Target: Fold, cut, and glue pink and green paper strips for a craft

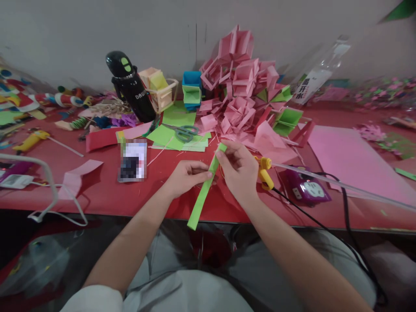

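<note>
A narrow folded strip of green paper (202, 200) is held slanting above the front of the red table, its lower end reaching past the table edge. My left hand (186, 177) is closed on the strip near its middle, thumb on top. Around the strip's upper end are the fingers of my right hand (238, 169), with the thumb pressed on the paper. Just behind my hands, green scissors (186, 133) lie on green paper sheets (177, 117).
Pink folded paper pieces (240, 78) are heaped at the back. A yellow glue gun (265, 173) and a purple power socket (307, 186) sit right of my right hand. At the back left stands a black bottle (133, 91); a phone-like item (132, 161) lies before it.
</note>
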The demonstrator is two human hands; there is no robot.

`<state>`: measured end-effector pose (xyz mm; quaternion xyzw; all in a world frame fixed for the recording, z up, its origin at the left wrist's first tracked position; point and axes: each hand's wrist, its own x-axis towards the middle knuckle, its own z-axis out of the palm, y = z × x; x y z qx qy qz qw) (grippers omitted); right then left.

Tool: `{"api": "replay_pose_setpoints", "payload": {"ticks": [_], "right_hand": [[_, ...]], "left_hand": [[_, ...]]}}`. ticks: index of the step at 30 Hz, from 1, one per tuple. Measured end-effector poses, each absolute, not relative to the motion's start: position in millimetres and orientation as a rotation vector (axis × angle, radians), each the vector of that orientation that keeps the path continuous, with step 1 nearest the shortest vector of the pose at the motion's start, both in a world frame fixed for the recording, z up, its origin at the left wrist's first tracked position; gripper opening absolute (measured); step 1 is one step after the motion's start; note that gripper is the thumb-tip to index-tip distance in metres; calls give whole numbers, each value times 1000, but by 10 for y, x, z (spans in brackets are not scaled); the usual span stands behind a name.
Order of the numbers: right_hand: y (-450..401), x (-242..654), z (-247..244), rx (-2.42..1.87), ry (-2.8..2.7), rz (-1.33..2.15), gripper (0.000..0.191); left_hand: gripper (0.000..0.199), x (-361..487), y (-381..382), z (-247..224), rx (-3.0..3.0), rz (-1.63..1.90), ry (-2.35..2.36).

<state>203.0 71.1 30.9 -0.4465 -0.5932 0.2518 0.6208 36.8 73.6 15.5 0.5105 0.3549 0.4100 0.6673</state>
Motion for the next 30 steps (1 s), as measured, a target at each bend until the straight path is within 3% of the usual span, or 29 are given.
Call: {"api": "replay_pose_setpoints", "payload": {"ticks": [7, 16, 24, 30], "right_hand": [[685, 1991, 327, -1006, -1382, 551, 25], [718, 2119, 388, -975, -1566, 1158, 28], [749, 2171, 438, -969, -1855, 665, 21], [739, 2150, 438, -957, -1870, 600, 19]], "left_hand": [[18, 367, 738, 181, 1199, 939, 814], [18, 342, 751, 192, 1284, 1038, 811], [24, 356, 797, 147, 1180, 1036, 872], [31, 356, 795, 176, 1031, 952, 841]]}}
